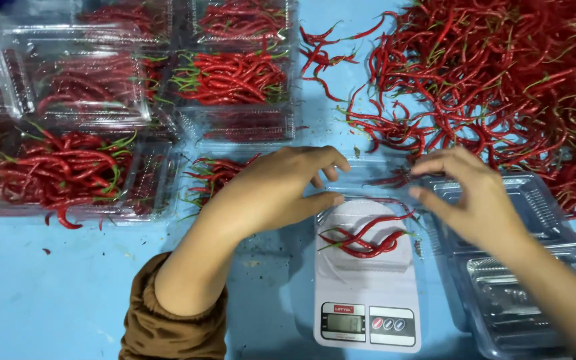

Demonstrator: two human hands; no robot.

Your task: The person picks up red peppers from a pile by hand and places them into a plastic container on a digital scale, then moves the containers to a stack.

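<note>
At the near edge of the blue table [55, 293], a white kitchen scale [367, 293] stands with its small display toward the person. A clear plastic clamshell box [368, 175] sits open on its platform, and a few red chilies [367, 239] lie in it. The left hand [278, 190] reaches in from the lower left, a brown sleeve [161, 330] bunched at the forearm; its palm faces down, the thumb stretched along the box's near left edge and the fingers curled loosely over the rim, gripping no chili that can be seen. The right hand [469, 193] comes in from the lower right, fingers bent together in a narrow pinch at the box's far right rim; whether a chili is between the fingertips cannot be told. The two hands frame the box from either side, apart from each other.

Just right of the scale, a stack of empty clear boxes [521, 280] rests on the table. Left of the hands, filled boxes of chilies [68, 173] sit side by side, some with lids shut, and more filled boxes [231, 77] stand farther back. At the far right, a loose heap of red chilies [501, 73] with green stems spreads across the blue surface, with a few strays between the heap and the boxes.
</note>
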